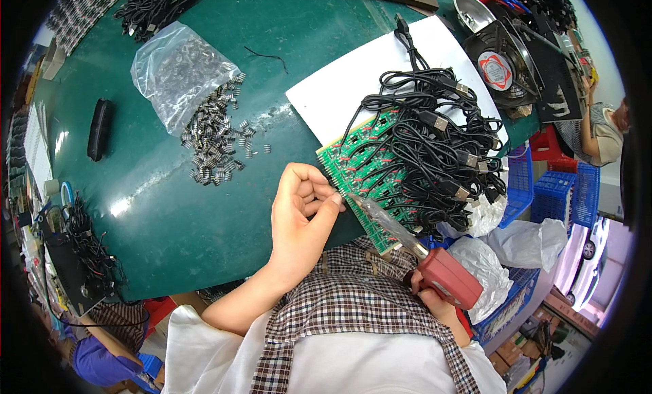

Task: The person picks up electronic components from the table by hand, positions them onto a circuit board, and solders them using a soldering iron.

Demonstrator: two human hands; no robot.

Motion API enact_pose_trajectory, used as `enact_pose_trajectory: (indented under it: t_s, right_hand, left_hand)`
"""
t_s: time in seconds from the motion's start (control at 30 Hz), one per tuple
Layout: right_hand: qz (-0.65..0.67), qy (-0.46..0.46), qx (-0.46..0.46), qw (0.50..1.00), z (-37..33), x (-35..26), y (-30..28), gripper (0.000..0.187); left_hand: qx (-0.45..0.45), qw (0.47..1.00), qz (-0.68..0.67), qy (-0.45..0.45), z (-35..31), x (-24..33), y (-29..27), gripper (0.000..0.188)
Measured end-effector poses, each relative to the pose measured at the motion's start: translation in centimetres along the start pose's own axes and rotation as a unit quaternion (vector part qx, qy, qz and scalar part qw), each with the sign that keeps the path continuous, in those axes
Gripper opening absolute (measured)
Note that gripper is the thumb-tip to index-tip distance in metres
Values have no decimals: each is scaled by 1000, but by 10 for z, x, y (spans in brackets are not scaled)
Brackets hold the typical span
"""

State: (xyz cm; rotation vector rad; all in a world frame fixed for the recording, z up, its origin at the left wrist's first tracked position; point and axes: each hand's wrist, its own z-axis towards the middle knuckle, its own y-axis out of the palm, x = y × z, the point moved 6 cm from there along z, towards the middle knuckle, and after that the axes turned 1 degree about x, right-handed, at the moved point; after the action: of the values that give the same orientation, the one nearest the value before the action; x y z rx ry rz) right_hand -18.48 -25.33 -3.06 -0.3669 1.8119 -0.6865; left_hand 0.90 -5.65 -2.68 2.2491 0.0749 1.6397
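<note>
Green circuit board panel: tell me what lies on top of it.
A tangle of black cables with metal plug ends lies on the green circuit board panel, covering its right part; the board beneath them cannot be seen.

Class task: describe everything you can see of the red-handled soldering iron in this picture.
The red-handled soldering iron has a chunky red plastic grip and a long silvery metal shaft narrowing to a tip. The right hand holds the grip near the lower right. It slants up and left, its tip at the near edge of the green circuit board, beside the left hand's fingertips.
</note>
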Motion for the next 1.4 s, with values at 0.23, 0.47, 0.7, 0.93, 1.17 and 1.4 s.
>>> enact_pose_trajectory:
  t_s: [0.23,0.47,0.7,0.93,1.17,1.4]
  right_hand:
    - [57,-40,1,998,5,-6,-4,31]
    - [305,58,-42,950,18,-30,-2,36]
    - [334,49,-54,940,13,-21,-1,57]
    - [361,40,-20,931,16,-28,-1,58]
    - [388,72,-14,919,12,-27,0,60]
    - [449,34,-3,893,13,-29,-2,59]
  left_hand:
    - [13,1000,18,4,-2,2,-3,24]
    - [79,820,539,174,18,61,-35,40]
    - [60,818,553,146,37,63,-50,19]
    - [7,760,621,192,39,70,-42,11]
    - [-23,953,302,-2,23,51,-44,13]
    - [-46,995,-15,-90,-9,7,2,23]
